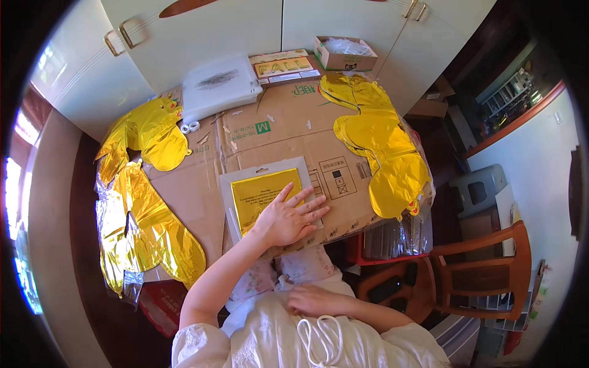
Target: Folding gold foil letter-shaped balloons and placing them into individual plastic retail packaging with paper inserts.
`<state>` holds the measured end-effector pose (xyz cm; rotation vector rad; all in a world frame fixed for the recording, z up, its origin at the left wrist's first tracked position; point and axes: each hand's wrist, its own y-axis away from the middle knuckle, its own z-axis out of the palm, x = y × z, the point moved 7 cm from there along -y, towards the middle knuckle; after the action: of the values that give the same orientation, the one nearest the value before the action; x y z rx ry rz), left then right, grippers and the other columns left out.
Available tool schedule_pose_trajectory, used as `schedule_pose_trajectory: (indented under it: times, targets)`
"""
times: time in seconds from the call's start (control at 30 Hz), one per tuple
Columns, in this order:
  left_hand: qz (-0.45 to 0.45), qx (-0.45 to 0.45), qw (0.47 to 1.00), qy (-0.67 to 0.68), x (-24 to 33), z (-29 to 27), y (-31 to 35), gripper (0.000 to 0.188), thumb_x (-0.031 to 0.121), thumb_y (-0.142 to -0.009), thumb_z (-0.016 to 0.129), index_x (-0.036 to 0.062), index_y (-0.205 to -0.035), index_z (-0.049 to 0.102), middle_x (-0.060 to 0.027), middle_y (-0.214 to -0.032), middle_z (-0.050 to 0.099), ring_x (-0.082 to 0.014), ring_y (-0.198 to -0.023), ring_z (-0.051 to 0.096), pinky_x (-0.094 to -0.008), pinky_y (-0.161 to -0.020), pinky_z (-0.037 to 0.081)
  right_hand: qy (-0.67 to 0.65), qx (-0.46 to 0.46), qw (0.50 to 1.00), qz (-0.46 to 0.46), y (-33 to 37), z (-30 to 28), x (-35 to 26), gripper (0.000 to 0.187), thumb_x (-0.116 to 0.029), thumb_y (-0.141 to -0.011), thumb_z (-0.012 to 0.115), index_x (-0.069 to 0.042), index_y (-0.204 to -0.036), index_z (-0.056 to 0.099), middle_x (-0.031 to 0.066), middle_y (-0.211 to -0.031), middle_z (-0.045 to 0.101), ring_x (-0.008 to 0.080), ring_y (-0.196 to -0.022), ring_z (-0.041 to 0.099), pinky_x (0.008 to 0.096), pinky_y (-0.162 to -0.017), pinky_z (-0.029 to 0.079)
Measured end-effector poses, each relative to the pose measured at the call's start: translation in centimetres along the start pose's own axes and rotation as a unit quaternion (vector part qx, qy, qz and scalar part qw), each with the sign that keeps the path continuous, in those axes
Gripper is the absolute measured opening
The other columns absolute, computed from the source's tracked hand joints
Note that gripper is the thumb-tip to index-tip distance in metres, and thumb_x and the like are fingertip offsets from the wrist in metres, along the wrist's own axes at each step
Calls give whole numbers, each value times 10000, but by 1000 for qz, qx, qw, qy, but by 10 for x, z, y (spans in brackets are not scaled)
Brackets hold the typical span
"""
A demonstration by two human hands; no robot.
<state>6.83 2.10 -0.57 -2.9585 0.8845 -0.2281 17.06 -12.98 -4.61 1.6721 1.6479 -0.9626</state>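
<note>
My left hand lies flat with spread fingers on a clear flat plastic pouch with a hang hole. Inside the pouch is a folded gold foil sheet with small dark print. The hand covers the lower right part of the pouch, which sits near the front edge of the cardboard-covered table. Down at my lap, against white clothing, rests my right hand. Its fingers bend under and are mostly hidden, so whether they hold anything does not show.
Flat gold foil balloons lie at the left and right of the table. Toward the back are a stack of clear plastic bags, two small white rolls, printed cards and an open box. A wooden chair stands at right.
</note>
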Motion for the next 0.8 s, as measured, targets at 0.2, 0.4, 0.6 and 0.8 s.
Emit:
schedule_pose_trajectory:
  times: [0.2, 0.4, 0.6, 0.8]
  targets:
    - [0, 11, 1000, -4, 2, -2, 4, 543, 457, -1002, 374, 247, -1502, 343, 23, -1562, 327, -243, -1449, 279, -518, -1187, 167, -135, -146, 979, -41, 2, 18, -16, 123, -158, -864, 574, -47, -914, 556, 109, -910, 545, 291, -895, 521, 392, -823, 421]
    - [11, 70, 997, 30, -1, -8, 9, 556, 423, -1002, 392, 163, -1492, 351, -47, -1563, 321, -288, -1458, 253, -516, -1191, 161, -50, -96, 992, 62, 50, -14, -10, 141, -161, -866, 591, -38, -924, 553, 124, -906, 540, 315, -920, 543, 397, -834, 438]
    - [48, 168, 957, 231, 16, -88, 60, 668, 386, -938, 576, 46, -1468, 352, -183, -1506, 375, -387, -1379, 361, -514, -1121, 296, 64, 8, 998, 20, 24, -78, -42, 106, -117, -866, 602, -39, -900, 539, 128, -891, 538, 326, -900, 550, 408, -814, 453]
    - [-89, 52, 930, 354, 88, -60, 162, 584, 379, -872, 692, 28, -1308, 524, -202, -1134, 630, -372, -1010, 621, -436, -858, 490, -109, -108, 988, 15, -41, -80, -79, 102, -114, -906, 572, -32, -936, 519, 132, -907, 546, 326, -828, 577, 407, -739, 472]
